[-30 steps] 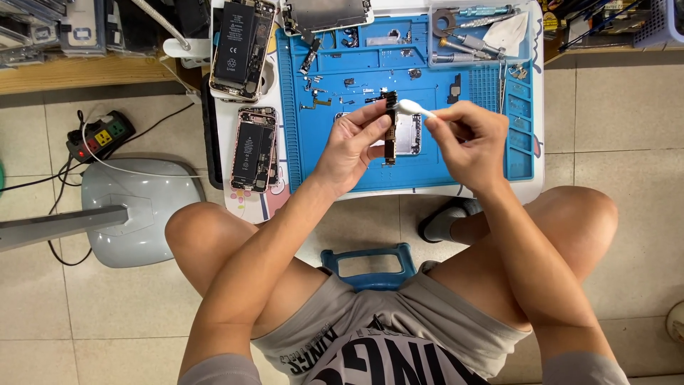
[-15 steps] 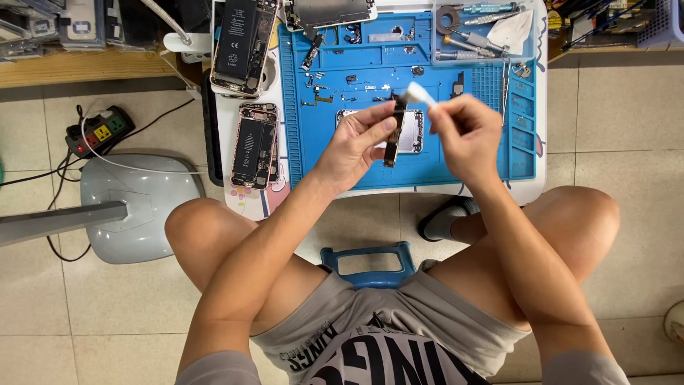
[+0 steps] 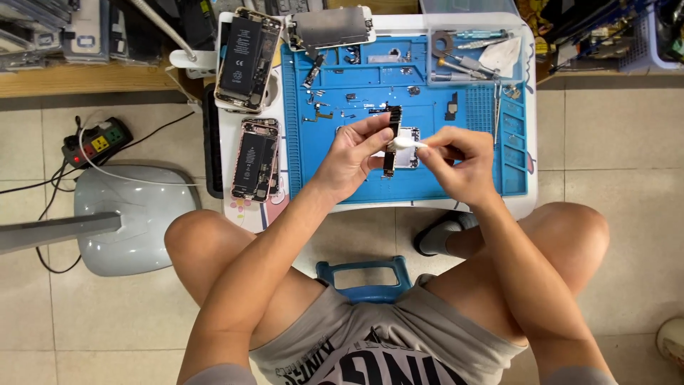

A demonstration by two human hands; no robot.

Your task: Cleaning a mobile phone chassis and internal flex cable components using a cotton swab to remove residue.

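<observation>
Your left hand [image 3: 350, 155] pinches a narrow dark circuit board [image 3: 391, 139] upright between its fingers, above the middle of the blue repair mat [image 3: 335, 182] on the table. Your right hand [image 3: 457, 162] has its fingers pressed around a small white brush [image 3: 403, 144], whose tip touches the board. Two opened phones [image 3: 255, 158] lie along the mat's left edge.

Two opened phones [image 3: 253, 107] left of blue mat [image 3: 356, 178]; power strip [image 3: 96, 142], perhaps lamp base [image 3: 135, 217], on floor.
</observation>
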